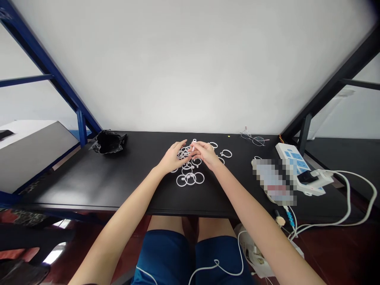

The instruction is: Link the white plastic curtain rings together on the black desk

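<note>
Several white plastic rings (190, 174) lie in a loose pile on the black table (89, 182). My left hand (173, 156) and my right hand (206, 153) meet above the pile. Both pinch a white ring (193, 143) held between their fingertips just over the heap. More rings (226, 153) lie to the right of my right hand. Fingers of my left hand cover part of the pile.
A crumpled black bag (109, 142) sits at the back left. Eyeglasses (253, 138) lie at the back right. A white power strip (292, 156), a charger with white cables (350, 206) and a blurred item occupy the right side. Blue and black frame posts flank the table.
</note>
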Tool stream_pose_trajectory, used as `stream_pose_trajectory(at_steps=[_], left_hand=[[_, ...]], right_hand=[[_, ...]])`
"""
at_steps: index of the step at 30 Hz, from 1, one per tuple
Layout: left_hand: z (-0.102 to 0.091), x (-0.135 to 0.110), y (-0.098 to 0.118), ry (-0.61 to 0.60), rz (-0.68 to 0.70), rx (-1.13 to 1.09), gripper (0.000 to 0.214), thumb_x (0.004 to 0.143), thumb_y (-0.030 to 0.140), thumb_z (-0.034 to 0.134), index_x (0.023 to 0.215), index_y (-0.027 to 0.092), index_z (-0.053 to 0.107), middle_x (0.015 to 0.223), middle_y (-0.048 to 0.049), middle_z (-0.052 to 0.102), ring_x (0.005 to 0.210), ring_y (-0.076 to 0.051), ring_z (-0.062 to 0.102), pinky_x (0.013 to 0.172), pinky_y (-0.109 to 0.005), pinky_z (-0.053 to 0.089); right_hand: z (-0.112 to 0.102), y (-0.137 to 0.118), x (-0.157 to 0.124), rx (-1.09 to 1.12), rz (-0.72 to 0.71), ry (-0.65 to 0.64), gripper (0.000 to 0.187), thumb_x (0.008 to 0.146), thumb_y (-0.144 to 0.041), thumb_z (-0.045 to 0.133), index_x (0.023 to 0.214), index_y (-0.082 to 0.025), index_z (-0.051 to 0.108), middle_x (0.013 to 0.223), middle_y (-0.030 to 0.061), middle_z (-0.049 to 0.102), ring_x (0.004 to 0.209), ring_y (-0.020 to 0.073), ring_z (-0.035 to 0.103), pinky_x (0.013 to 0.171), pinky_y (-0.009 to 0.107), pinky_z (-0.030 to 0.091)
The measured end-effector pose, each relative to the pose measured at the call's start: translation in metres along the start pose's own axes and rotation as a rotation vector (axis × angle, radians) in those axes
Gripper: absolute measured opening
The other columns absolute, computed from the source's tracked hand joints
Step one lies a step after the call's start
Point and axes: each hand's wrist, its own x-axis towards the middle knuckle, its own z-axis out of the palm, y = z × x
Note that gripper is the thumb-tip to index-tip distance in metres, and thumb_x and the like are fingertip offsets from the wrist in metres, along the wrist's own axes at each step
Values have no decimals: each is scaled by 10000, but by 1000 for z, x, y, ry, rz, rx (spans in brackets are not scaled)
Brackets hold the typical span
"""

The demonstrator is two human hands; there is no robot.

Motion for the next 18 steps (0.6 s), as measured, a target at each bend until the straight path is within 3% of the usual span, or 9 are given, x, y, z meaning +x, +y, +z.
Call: stream_pose_trajectory(at_steps=[4,7,13,18], left_hand=[[-2,2,-3,-39,-17,-35,595,749,359,705,1286,186,515,1155,-107,645,1048,-238,628,1002,-427,449],[-3,2,-2,-69,-26,-31,456,713,330,723,1129,187,605,1009,-52,698,940,-220,663,1105,-501,331],[-3,2,3,-21,-7,-60,448,693,313,728,1104,174,617,986,-46,702,930,-215,668,1142,-526,260],[-6,4,7,-28,-117,-302,477,701,296,737,1139,157,607,1062,-97,696,1037,-239,645,1027,-440,438]], right_hand=[[7,-1,-8,-120,-14,-199,294,782,-453,700,861,-170,690,780,44,701,630,126,677,531,200,525],[8,-4,-12,-175,-2,-277,310,762,-460,710,843,-162,695,763,33,684,570,107,646,477,187,486],[7,-2,-10,-167,-15,-244,299,760,-445,710,858,-162,719,780,27,667,539,87,616,446,177,451],[4,3,-5,-160,-70,-174,306,759,-458,703,802,-156,720,550,-32,557,463,64,505,440,179,433]])
